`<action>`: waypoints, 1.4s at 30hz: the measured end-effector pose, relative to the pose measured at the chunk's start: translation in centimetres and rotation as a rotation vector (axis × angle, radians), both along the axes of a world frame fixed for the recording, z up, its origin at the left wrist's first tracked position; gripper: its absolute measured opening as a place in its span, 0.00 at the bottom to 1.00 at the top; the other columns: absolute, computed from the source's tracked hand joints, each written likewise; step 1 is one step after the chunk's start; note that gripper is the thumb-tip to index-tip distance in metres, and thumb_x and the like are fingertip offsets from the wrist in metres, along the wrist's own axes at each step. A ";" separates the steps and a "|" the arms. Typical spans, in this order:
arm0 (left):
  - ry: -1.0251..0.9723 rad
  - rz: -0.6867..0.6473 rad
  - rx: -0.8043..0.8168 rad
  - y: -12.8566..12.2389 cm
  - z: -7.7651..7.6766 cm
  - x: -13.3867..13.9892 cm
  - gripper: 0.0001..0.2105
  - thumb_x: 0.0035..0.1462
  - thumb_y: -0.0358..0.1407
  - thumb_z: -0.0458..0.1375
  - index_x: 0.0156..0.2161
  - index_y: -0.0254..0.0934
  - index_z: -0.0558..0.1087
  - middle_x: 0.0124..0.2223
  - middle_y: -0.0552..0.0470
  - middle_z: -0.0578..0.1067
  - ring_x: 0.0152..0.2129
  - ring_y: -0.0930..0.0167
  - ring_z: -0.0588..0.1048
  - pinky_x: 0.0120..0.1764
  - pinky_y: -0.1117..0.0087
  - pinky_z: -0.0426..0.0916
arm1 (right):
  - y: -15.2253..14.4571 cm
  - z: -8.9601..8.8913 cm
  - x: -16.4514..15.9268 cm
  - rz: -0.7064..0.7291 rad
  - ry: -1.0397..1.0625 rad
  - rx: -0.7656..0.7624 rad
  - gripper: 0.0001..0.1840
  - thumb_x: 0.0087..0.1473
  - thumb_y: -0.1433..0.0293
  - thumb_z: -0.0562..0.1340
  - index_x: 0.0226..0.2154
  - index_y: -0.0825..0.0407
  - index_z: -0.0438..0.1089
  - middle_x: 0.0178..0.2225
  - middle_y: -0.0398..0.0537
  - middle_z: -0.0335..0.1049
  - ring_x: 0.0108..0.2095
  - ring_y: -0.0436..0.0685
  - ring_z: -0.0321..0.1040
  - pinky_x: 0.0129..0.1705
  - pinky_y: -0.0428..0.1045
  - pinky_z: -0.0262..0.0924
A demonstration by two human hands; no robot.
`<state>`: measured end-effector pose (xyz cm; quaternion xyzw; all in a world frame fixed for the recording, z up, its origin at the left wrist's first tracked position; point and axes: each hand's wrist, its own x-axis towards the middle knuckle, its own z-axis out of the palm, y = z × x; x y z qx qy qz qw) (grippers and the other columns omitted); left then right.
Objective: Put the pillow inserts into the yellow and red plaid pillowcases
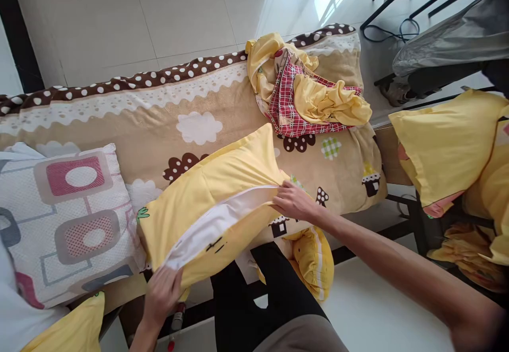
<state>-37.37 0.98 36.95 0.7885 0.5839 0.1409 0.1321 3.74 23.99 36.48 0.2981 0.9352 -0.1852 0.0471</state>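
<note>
Across my lap and the bed's near edge lies a yellow pillowcase (222, 174) with a white pillow (226, 217) showing through its long opening. My left hand (163, 291) is closed on the near left end of that opening. At the opposite end, my right hand (293, 201) grips the case's edge, fingers curled over the fabric. Between the hands the opening is stretched into a long slit. A small green print and some dark marks show on the yellow cloth. The fingertips of both hands are partly hidden by fabric.
A patterned tan blanket (139, 129) covers the bed. White patterned pillow (83, 193) lies left; crumpled yellow and red-checked cloths (314, 95) lie at the far right. Yellow pillows (445, 145) are stacked to the right. A yellow cushion (314, 262) sits below the bed edge.
</note>
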 end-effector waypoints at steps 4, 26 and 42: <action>0.121 0.161 0.108 -1.0 3.0 -0.4 0.06 0.61 0.29 0.55 0.32 0.39 0.65 0.24 0.52 0.71 0.22 0.68 0.71 0.31 0.67 0.67 | -2.2 2.5 -1.2 -0.261 -0.061 0.062 0.20 0.65 0.62 0.54 0.52 0.57 0.69 0.28 0.49 0.75 0.31 0.56 0.69 0.41 0.51 0.51; 0.417 0.579 -0.144 4.1 0.5 -4.2 0.14 0.63 0.36 0.47 0.34 0.36 0.74 0.23 0.48 0.73 0.23 0.66 0.72 0.27 0.70 0.59 | -2.1 5.8 -6.4 -0.204 -0.400 0.065 0.14 0.51 0.84 0.52 0.27 0.53 0.68 0.19 0.47 0.70 0.20 0.55 0.62 0.41 0.52 0.48; 0.038 0.640 -0.061 8.1 -0.1 -3.0 0.15 0.61 0.38 0.48 0.28 0.38 0.73 0.19 0.53 0.71 0.16 0.72 0.67 0.23 0.72 0.55 | 1.4 4.6 -8.1 -0.248 -0.328 0.043 0.12 0.49 0.83 0.56 0.27 0.54 0.71 0.24 0.50 0.76 0.24 0.54 0.68 0.37 0.50 0.47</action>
